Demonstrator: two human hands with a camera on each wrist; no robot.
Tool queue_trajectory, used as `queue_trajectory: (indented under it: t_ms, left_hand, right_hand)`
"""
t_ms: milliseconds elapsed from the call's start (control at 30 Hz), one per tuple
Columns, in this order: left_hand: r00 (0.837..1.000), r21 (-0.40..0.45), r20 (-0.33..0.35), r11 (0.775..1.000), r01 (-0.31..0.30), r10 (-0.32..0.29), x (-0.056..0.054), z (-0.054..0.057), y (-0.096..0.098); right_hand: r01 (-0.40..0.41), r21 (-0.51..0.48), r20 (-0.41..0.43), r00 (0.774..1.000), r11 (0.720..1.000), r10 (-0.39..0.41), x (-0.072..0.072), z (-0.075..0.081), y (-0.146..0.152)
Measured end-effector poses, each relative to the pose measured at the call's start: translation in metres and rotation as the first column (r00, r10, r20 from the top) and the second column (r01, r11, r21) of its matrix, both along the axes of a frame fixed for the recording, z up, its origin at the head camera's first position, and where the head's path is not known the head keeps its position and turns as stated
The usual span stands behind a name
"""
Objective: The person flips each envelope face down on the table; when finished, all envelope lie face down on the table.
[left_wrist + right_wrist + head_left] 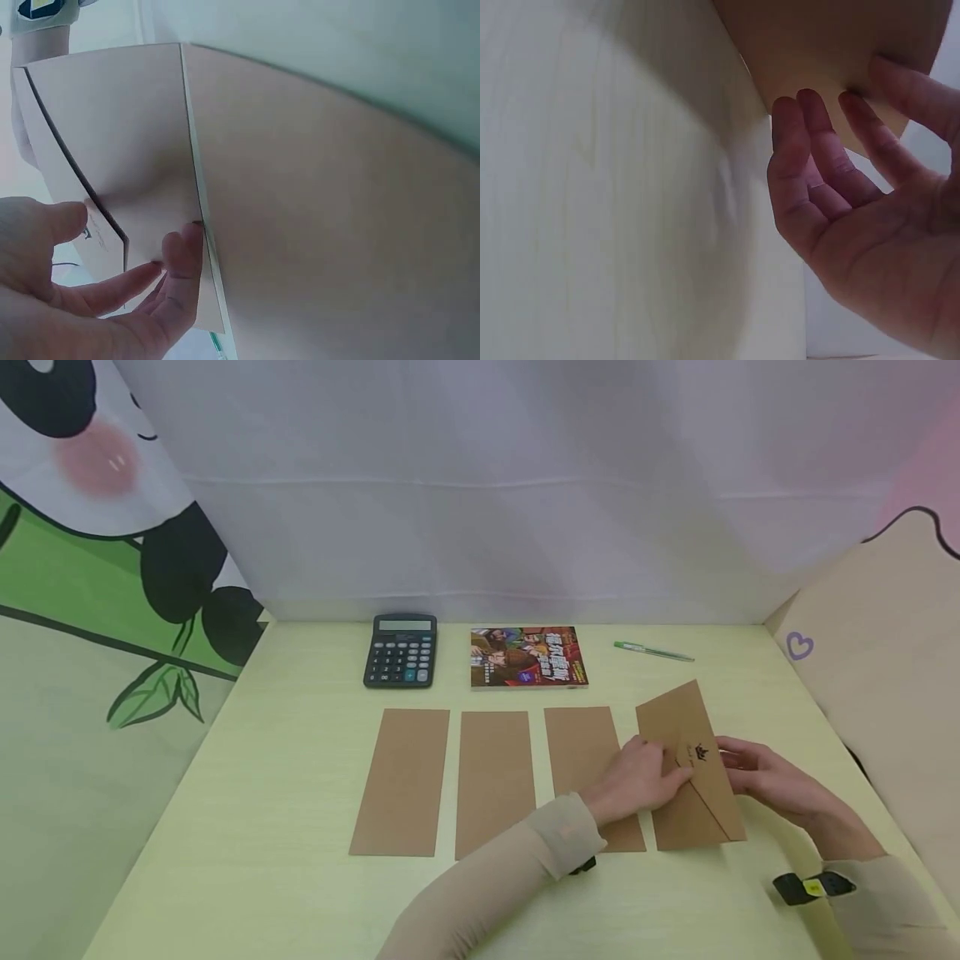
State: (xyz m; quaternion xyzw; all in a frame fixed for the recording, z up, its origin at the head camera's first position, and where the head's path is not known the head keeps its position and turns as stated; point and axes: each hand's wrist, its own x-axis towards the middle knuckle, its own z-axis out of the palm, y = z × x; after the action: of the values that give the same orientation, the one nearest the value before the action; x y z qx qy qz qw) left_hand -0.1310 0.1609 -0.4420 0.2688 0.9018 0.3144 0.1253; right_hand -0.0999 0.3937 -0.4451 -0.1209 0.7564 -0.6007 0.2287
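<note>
A brown kraft envelope [686,810] with a pointed flap and a black crown print stands tilted at the right end of a row, its right side raised off the table. My left hand [637,777] touches its printed face; in the left wrist view the thumb [69,221] lies by the flap's edge and the other fingertips rest on the paper. From the right, my right hand [780,781] reaches behind the envelope. In the right wrist view its spread, bent fingers [870,131] touch or nearly touch the shaded back [817,45].
Three more brown envelopes lie face down in the row: left [401,781], middle [495,777], and one [581,743] partly under my left arm. Behind them are a calculator [401,652], a comic-style book [528,657] and a green pen [652,651]. A white curtain [487,543] closes the back.
</note>
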Motion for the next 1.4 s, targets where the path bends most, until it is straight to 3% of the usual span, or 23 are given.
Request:
queue_trajectory:
  t_ms: [433, 600, 800, 1033, 1267, 1400]
  left_hand:
    - [1.0, 0.075, -0.007, 0.997, -0.004, 0.004, 0.004, -0.005, 0.002]
    - [1.0, 0.129, 0.001, 0.992, 0.0, 0.0, 0.004, -0.007, 0.002]
    - [0.998, 0.2, 0.055, 0.98, -0.012, 0.001, 0.005, -0.005, 0.001]
    - [0.993, 0.306, 0.121, 0.951, -0.049, 0.012, 0.005, -0.003, 0.001]
    - [0.988, 0.395, 0.152, 0.918, -0.045, -0.017, 0.006, 0.001, 0.001]
    - [0.984, 0.404, 0.176, 0.913, -0.058, -0.015, 0.008, 0.006, 0.0]
  right_hand:
    - [-0.016, 0.091, -0.123, 0.992, 0.996, 0.028, 0.002, -0.006, -0.021]
    - [-0.025, 0.093, -0.11, 0.993, 0.995, 0.036, 0.002, -0.007, -0.024]
    - [-0.015, 0.11, -0.086, 0.996, 0.994, 0.025, 0.004, -0.005, -0.024]
    - [-0.009, 0.1, -0.039, 0.999, 0.995, 0.013, 0.004, -0.003, -0.025]
    - [-0.023, 0.062, -0.002, 1.0, 0.998, 0.023, 0.003, -0.002, -0.026]
    - [-0.022, 0.054, 0.026, 0.999, 0.998, 0.021, 0.002, -0.003, -0.026]
